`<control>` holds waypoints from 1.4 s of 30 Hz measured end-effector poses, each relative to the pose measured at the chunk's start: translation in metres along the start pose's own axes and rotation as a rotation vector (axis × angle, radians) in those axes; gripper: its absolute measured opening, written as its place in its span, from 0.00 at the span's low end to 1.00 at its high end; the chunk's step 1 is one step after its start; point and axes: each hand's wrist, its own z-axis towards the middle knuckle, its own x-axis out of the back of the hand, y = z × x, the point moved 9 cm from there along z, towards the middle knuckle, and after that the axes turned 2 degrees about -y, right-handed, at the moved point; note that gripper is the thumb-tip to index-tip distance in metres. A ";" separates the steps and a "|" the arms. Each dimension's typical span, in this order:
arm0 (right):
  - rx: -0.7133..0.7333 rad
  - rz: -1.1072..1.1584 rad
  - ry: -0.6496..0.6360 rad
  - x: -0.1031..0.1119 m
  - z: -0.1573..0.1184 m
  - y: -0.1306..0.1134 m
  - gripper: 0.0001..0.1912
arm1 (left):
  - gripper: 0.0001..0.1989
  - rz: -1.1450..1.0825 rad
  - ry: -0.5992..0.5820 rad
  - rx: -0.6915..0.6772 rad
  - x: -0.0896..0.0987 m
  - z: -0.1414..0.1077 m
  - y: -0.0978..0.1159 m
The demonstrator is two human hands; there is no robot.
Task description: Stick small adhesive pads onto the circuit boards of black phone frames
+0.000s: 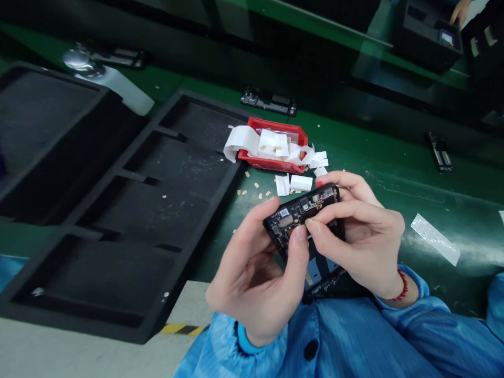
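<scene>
An opened phone [286,221] is tilted in front of my chest, its circuit board showing at the upper end and a dark blue area below. My left hand [255,262] grips its left edge, with the thumb on the board. At the middle of the board, my right hand [358,231] has thumb and index finger pinched together, while its other fingers lie behind the phone's right side. Whatever is between those fingertips is too small or hidden to make out. Just beyond the phone stands a red bin [271,165] filled with white paper backing [273,143] and small tan pieces.
A black compartment tray [212,231] lies to the left, beside another black tray [55,157]. Phone parts [269,101] lie along the back of the green bench [378,152]. A clear strip [435,239] is at right. Another person's hand [460,11] shows top right.
</scene>
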 end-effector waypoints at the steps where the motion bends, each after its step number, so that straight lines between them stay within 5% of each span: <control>1: -0.003 -0.006 -0.009 0.000 0.000 0.000 0.08 | 0.16 0.003 0.007 -0.009 0.000 0.000 0.001; 36: 0.062 0.106 -0.007 0.007 0.003 0.006 0.11 | 0.24 -0.080 0.087 -0.049 -0.001 -0.001 0.007; 39: 0.027 0.180 -0.038 0.005 0.004 0.014 0.16 | 0.22 -0.062 0.041 -0.001 -0.003 0.001 -0.003; 42: -0.014 0.200 -0.046 0.002 0.004 0.025 0.17 | 0.22 -0.189 -0.134 0.021 -0.015 -0.001 -0.022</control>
